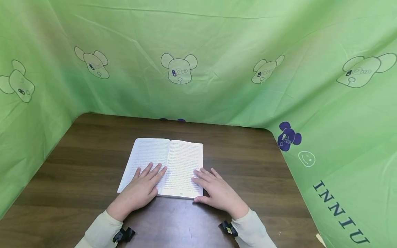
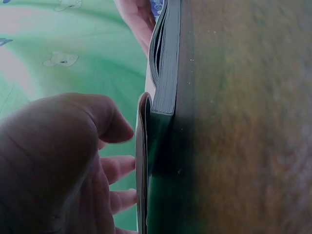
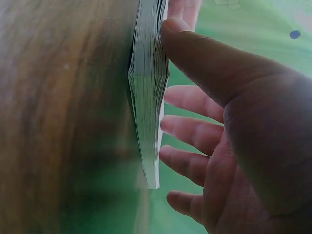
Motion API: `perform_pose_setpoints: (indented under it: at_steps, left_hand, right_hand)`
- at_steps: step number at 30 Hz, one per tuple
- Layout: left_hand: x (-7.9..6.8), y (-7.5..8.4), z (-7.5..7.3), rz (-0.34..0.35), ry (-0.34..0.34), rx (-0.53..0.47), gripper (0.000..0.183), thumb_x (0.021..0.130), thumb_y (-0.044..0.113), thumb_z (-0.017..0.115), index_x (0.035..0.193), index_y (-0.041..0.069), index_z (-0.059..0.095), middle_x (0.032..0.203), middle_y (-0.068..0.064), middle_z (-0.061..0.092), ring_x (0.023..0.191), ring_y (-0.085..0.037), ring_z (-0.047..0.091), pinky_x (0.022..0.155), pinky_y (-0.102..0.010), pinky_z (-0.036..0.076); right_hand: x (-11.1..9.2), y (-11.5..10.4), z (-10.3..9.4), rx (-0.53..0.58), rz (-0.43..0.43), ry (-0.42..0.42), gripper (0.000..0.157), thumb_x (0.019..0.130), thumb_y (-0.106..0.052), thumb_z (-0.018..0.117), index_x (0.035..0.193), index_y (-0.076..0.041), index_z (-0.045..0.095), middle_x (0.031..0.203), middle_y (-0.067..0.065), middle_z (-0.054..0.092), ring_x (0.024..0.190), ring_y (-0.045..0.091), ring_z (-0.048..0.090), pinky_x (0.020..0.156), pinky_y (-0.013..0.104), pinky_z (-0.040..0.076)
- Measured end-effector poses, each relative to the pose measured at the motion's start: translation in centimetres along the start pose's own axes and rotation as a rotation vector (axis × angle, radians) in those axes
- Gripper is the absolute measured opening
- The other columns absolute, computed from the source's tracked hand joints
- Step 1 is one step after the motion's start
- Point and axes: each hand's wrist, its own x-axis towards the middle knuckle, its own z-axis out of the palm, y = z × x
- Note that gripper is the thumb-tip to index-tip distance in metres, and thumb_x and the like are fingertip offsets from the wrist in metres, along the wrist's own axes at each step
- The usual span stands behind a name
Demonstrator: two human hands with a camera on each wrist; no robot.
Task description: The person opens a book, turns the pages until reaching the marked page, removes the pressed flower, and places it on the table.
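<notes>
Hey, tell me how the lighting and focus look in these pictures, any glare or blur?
Head view: bright, with pale sheen on the table near the open book, its print too fine to read; left wrist view: dim, left hand shadowed against brighter green cloth, table blurred; right wrist view: also dim, right hand partly shadowed, table soft.

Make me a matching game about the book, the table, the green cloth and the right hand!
1. Book
2. Table
3. Cloth
4. Right hand

A. brown, under the book
B. over the right page's outer edge
C. lying open, printed pages up
D. green, with bear-like heads

Right pairs: 1-C, 2-A, 3-D, 4-B
</notes>
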Motion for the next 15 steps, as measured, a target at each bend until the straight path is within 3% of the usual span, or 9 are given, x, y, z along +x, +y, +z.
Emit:
perform_pose_setpoints:
  at_steps: [3, 7, 15]
  left_hand:
    - [-0.02, 0.03, -0.08, -0.011, -0.028, -0.021, 0.058, 0.105, 0.029, 0.053, 0.16, 0.02, 0.038, 0.166, -0.008, 0.034, 0.154, -0.04, 0.025, 0.116, -0.073, 0.021]
    - [-0.08, -0.03, -0.1, -0.003, -0.042, -0.029, 0.063, 0.103, 0.042, 0.058, 0.159, 0.019, 0.04, 0.167, -0.009, 0.033, 0.155, -0.041, 0.023, 0.116, -0.073, 0.02]
    - [0.02, -0.12, -0.04, 0.007, -0.049, -0.018, 0.06, 0.102, 0.042, 0.058, 0.155, 0.018, 0.047, 0.167, -0.011, 0.032, 0.155, -0.041, 0.024, 0.115, -0.074, 0.021]
  right_hand:
    - [0.04, 0.04, 0.03, -0.008, 0.001, -0.006, 0.068, 0.089, -0.054, 0.074, 0.143, -0.016, 0.061, 0.156, 0.006, 0.05, 0.147, 0.03, 0.044, 0.121, 0.058, 0.027]
    - [0.08, 0.07, 0.15, -0.017, -0.009, 0.003, 0.067, 0.089, -0.054, 0.075, 0.142, -0.015, 0.062, 0.156, 0.006, 0.051, 0.146, 0.03, 0.046, 0.12, 0.059, 0.028]
    - [0.06, 0.23, 0.34, -0.045, -0.053, 0.021, 0.058, 0.089, -0.051, 0.075, 0.134, -0.014, 0.068, 0.152, 0.008, 0.054, 0.143, 0.033, 0.048, 0.117, 0.061, 0.032]
